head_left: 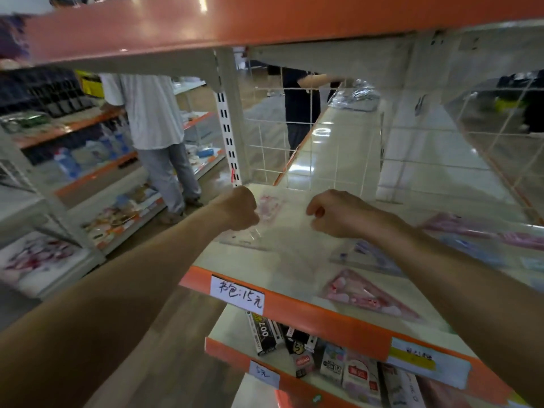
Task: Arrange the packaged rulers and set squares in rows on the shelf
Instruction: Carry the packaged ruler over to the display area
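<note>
The left hand (241,209) and right hand (332,214), fingers curled, each seem to pinch an edge of a clear packet (269,209) at the back-left of the shelf (294,275). I'd say it's being placed; next, lay it square. A pink set square (368,293) lies loose further right. The lower shelf (226,353) holds cartons (353,372).

A white label (237,295) on the shelf edge (323,322) reads "书包:15元"; a box (265,334) shows "007".
</note>
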Demonstrator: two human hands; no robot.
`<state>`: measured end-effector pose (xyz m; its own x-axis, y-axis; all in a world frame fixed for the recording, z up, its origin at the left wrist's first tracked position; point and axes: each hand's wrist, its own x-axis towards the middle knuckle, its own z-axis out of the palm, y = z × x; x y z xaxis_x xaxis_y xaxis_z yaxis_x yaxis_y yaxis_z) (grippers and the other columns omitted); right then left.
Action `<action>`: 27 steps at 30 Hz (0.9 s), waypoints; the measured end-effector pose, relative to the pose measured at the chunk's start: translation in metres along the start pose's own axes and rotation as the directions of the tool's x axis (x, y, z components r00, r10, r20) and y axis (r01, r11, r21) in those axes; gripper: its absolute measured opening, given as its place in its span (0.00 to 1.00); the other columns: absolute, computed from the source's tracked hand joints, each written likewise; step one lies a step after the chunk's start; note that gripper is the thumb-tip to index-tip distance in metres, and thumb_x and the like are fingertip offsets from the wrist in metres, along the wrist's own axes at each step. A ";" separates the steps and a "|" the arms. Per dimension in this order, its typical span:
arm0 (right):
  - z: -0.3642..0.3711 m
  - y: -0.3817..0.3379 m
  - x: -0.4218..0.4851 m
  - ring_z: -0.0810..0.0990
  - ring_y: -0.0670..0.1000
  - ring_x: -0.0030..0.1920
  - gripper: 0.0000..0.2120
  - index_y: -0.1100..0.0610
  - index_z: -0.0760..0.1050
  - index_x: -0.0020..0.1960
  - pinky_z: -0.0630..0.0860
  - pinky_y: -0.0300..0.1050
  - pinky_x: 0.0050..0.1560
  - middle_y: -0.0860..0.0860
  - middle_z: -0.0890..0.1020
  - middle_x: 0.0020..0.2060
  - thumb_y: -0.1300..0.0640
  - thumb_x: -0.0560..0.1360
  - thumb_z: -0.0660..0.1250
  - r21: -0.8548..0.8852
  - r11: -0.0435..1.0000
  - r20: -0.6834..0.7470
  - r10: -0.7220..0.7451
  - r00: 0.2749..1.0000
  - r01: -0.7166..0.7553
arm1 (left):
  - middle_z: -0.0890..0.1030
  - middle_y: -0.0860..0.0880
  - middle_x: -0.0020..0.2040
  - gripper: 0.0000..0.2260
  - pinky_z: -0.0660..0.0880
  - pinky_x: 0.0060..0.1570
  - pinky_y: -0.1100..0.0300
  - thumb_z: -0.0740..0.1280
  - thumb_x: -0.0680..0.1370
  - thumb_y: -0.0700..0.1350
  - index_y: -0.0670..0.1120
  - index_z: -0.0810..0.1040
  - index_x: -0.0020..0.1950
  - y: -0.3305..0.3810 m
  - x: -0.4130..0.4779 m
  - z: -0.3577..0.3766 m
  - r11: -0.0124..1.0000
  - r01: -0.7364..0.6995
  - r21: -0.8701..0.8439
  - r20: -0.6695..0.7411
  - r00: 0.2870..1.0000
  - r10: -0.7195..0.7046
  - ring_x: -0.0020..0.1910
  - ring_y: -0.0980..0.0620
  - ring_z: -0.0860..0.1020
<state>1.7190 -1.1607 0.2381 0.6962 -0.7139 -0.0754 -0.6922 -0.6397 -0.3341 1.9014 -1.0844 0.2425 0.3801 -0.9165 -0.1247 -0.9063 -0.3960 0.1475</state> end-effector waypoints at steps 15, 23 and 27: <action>0.060 -0.076 0.058 0.76 0.55 0.58 0.19 0.56 0.76 0.62 0.73 0.47 0.56 0.53 0.78 0.59 0.48 0.74 0.66 -0.095 0.993 0.060 -0.058 0.996 0.064 | 0.79 0.46 0.56 0.16 0.77 0.53 0.55 0.70 0.74 0.47 0.44 0.78 0.60 -0.068 -0.003 0.020 0.988 0.105 -0.115 0.106 0.990 -0.093 0.52 0.47 0.78; 0.069 -0.081 0.093 0.71 0.58 0.62 0.24 0.56 0.72 0.65 0.70 0.48 0.55 0.56 0.73 0.63 0.44 0.73 0.66 -0.124 0.992 -0.020 0.004 1.000 -0.007 | 0.80 0.45 0.56 0.15 0.77 0.53 0.54 0.67 0.76 0.47 0.43 0.79 0.60 -0.077 0.005 0.019 0.988 0.120 -0.098 0.073 0.991 -0.113 0.53 0.46 0.79; 0.075 -0.089 0.102 0.70 0.58 0.62 0.25 0.56 0.72 0.64 0.69 0.48 0.54 0.56 0.72 0.62 0.42 0.73 0.66 -0.143 0.990 -0.010 0.020 1.000 -0.021 | 0.78 0.47 0.58 0.19 0.75 0.53 0.54 0.67 0.75 0.52 0.45 0.76 0.63 -0.080 0.013 0.028 0.980 0.160 -0.122 0.070 0.986 -0.152 0.55 0.46 0.77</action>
<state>1.8662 -1.1555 0.1894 0.6805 -0.7292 -0.0721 -0.7266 -0.6588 -0.1949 1.9734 -1.0635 0.2016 0.4996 -0.8394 -0.2140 -0.8045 -0.5412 0.2446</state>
